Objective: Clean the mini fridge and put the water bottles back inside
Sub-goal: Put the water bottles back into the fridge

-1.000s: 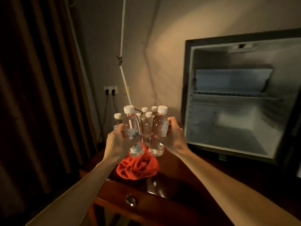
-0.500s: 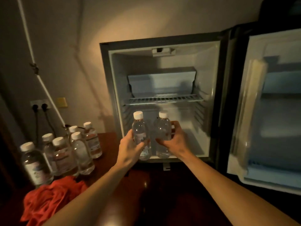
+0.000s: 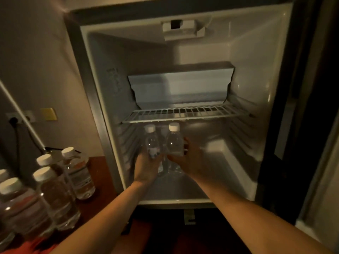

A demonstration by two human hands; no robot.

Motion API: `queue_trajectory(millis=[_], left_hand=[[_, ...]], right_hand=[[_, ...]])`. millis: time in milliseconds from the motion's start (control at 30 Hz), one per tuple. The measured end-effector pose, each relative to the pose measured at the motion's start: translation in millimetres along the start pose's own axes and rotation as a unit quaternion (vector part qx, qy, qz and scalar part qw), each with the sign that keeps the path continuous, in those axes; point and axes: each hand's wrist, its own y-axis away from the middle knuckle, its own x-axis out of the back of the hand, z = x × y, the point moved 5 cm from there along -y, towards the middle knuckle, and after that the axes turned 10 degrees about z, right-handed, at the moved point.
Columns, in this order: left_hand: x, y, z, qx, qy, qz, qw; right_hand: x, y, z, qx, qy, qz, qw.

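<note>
Hands (image 3: 146, 166) hold labelled bottles (image 3: 152, 143) (print unreadable).

**Two bottles held inside the open mini fridge**

The mini fridge (image 3: 95, 99) is seen open, its wire shelf (image 3: 185, 113) bare. Below the shelf, two upright, white-capped bottles are held side by side: the left bottle (image 3: 152, 142) is gripped by the left hand (image 3: 146, 166), the right bottle (image 3: 174, 142) by the right hand (image 3: 189, 160). Outside, on the wooden table (image 3: 99, 173) at the left, more capped bottles (image 3: 55, 191) are stood together.
</note>
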Motion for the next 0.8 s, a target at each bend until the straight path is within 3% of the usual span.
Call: queue_trajectory(millis=[267,600,800], left_hand=[[-13,-20,-13,-0.014,0.008,0.013,1.000],[-34,-41,-30,0.046,-0.010,0.031,0.998],[-24,-25,-39,0.089,-0.054,-0.006,0.995]], right_hand=[[-23,-23,14,0.011,-0.001,0.030,0.999],[-42,-37,36,-0.007,0.052,0.039,0.998],[-34,-34,30,-0.028,0.052,0.019,0.998]])
